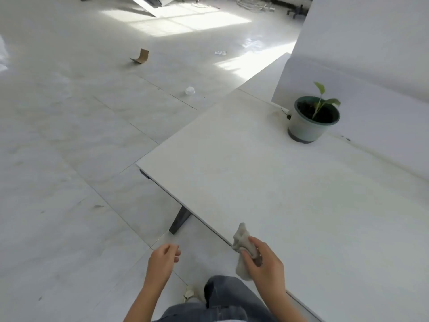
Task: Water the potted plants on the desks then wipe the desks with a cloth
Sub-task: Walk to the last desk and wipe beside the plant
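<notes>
Cloth point(244, 246), a crumpled beige rag, is bunched in my right hand point(264, 263), whose fingers curl round it at the near edge of the desk point(278, 182). My left hand point(162, 261) hangs over the floor beside it, fingers loosely curled, holding nothing. The potted plant point(310, 123) stands well apart on the desk's far side, just beside the white partition point(371, 66).

Part of cloth point(240, 237) under right hand point(264, 263); desk point(290, 194) cut by frame edge.
</notes>
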